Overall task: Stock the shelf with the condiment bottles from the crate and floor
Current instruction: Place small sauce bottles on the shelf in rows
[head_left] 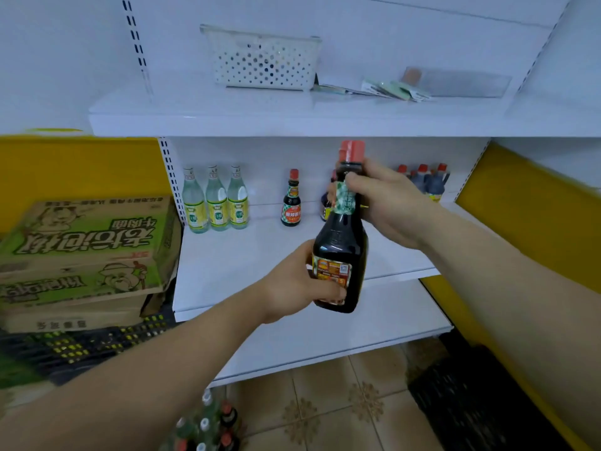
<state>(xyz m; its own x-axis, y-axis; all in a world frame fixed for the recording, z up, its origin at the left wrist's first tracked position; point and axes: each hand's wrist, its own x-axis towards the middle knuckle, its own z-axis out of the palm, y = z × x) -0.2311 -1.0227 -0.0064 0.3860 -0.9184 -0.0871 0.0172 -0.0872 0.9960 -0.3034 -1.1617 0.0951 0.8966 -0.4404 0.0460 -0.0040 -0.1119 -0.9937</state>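
Note:
I hold a dark sauce bottle point(341, 242) with a red cap upright in front of the middle shelf point(227, 255). My left hand point(299, 284) grips its lower body at the label. My right hand point(383, 200) wraps its neck just below the cap. On the shelf stand three clear bottles with green labels point(216, 200), one small dark bottle point(291, 200), and a group of dark red-capped bottles point(429, 180) at the back right. Several more bottles point(208, 428) stand on the tiled floor at the bottom edge.
Stacked cardboard boxes point(81, 255) sit left of the shelf on a black crate point(84, 346). Another dark crate point(471, 402) is on the floor at right. The upper shelf carries a white perforated basket point(263, 60) and some packets point(390, 89). A lower shelf point(325, 336) lies beneath.

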